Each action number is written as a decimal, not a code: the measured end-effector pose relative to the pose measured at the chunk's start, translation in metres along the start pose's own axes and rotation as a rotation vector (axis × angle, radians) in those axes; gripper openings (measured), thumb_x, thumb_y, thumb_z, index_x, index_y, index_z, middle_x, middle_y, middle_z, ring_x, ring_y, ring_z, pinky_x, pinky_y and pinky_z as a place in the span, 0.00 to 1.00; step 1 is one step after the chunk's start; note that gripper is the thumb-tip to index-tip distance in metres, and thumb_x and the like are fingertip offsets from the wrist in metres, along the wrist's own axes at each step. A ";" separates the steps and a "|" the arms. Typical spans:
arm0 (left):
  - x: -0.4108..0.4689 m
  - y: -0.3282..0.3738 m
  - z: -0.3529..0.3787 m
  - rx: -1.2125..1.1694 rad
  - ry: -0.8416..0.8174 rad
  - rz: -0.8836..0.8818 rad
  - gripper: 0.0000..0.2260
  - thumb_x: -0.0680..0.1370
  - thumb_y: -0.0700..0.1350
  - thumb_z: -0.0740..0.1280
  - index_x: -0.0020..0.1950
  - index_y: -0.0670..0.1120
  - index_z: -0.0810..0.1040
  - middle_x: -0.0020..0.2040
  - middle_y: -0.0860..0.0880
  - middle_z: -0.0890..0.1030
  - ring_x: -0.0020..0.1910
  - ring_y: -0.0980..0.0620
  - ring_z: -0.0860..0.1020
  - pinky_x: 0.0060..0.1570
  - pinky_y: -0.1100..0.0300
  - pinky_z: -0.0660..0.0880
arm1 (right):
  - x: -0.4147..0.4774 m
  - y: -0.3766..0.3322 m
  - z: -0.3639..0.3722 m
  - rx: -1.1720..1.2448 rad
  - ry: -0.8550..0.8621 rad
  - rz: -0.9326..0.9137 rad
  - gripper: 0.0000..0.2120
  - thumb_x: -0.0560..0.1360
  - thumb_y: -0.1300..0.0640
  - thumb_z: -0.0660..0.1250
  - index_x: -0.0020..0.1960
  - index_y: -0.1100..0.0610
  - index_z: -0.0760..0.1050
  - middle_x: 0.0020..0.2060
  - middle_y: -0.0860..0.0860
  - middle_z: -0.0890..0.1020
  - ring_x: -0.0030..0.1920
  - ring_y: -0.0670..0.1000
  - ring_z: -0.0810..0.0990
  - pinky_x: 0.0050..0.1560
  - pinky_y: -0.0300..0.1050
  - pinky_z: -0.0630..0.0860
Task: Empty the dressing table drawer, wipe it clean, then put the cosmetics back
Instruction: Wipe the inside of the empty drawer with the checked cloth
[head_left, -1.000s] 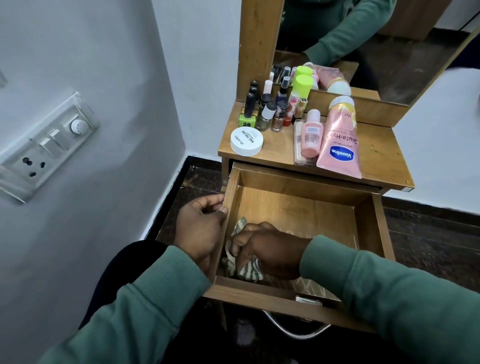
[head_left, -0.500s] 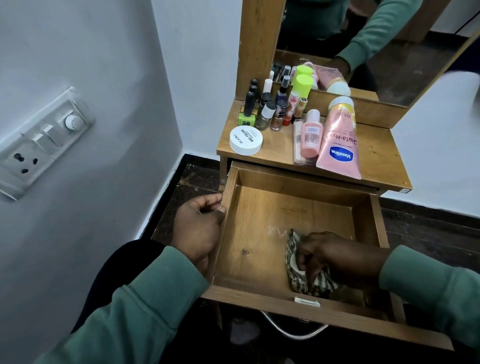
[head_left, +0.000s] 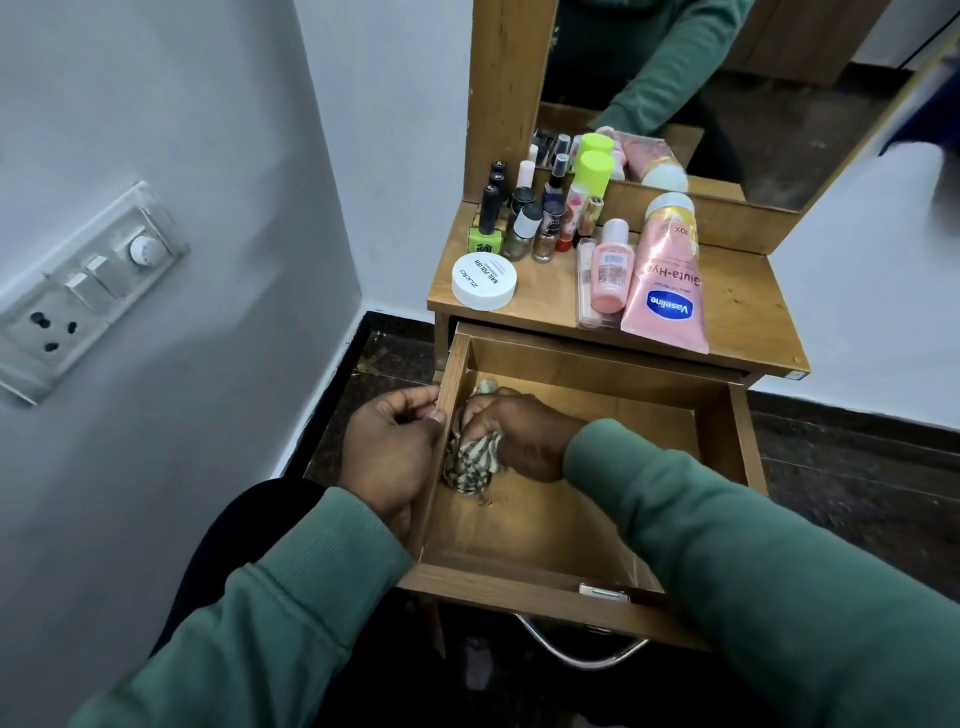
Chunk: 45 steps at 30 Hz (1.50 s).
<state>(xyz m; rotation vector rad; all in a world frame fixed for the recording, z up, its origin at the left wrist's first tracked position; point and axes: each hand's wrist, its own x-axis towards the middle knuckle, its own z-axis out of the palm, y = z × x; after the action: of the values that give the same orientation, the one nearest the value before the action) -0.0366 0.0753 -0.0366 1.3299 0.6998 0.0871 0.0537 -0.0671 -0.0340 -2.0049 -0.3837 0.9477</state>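
The wooden drawer (head_left: 737, 447) stands pulled out, with nothing inside except a striped cloth (head_left: 474, 457). My right hand (head_left: 519, 436) is closed on that cloth and presses it against the drawer's left inner wall, toward the back. My left hand (head_left: 389, 447) grips the drawer's left side wall from outside, thumb on its top edge. The cosmetics sit on the table top (head_left: 748, 322): a pink Vaseline tube (head_left: 667, 291), a small pink bottle (head_left: 609, 275), a white round jar (head_left: 484, 281) and several nail polish bottles (head_left: 524, 223) at the back.
A grey wall with a switch and socket plate (head_left: 88, 291) runs close on the left. A mirror (head_left: 727, 93) rises behind the table top. The drawer's metal handle (head_left: 576, 657) hangs below its front panel. Dark floor lies around the table.
My right hand has swept the cloth from the drawer's right front part back to its left inner wall. My left hand has kept its hold on the drawer's side.
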 end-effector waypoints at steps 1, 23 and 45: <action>0.000 0.000 0.000 0.006 -0.002 0.001 0.11 0.79 0.34 0.68 0.51 0.48 0.86 0.45 0.45 0.88 0.47 0.44 0.87 0.47 0.48 0.84 | 0.002 0.002 0.004 0.013 -0.001 0.007 0.18 0.74 0.73 0.67 0.58 0.58 0.83 0.61 0.51 0.78 0.63 0.51 0.73 0.63 0.40 0.70; 0.001 -0.004 -0.001 0.007 0.010 -0.011 0.12 0.80 0.36 0.68 0.48 0.51 0.87 0.45 0.48 0.88 0.45 0.48 0.87 0.46 0.49 0.84 | -0.007 0.041 -0.042 -0.094 0.041 -0.090 0.11 0.75 0.68 0.66 0.53 0.58 0.82 0.56 0.61 0.82 0.57 0.60 0.82 0.61 0.53 0.76; -0.003 0.001 0.003 0.062 0.032 0.021 0.10 0.80 0.35 0.68 0.55 0.47 0.85 0.49 0.43 0.88 0.52 0.40 0.86 0.55 0.41 0.82 | -0.031 0.043 0.028 -0.790 -0.202 -0.513 0.21 0.75 0.68 0.68 0.64 0.52 0.81 0.65 0.48 0.78 0.65 0.51 0.70 0.65 0.50 0.62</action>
<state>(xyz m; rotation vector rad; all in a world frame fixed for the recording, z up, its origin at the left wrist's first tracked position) -0.0374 0.0720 -0.0341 1.3983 0.7203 0.1042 0.0090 -0.0938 -0.0635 -2.2950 -1.4921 0.7162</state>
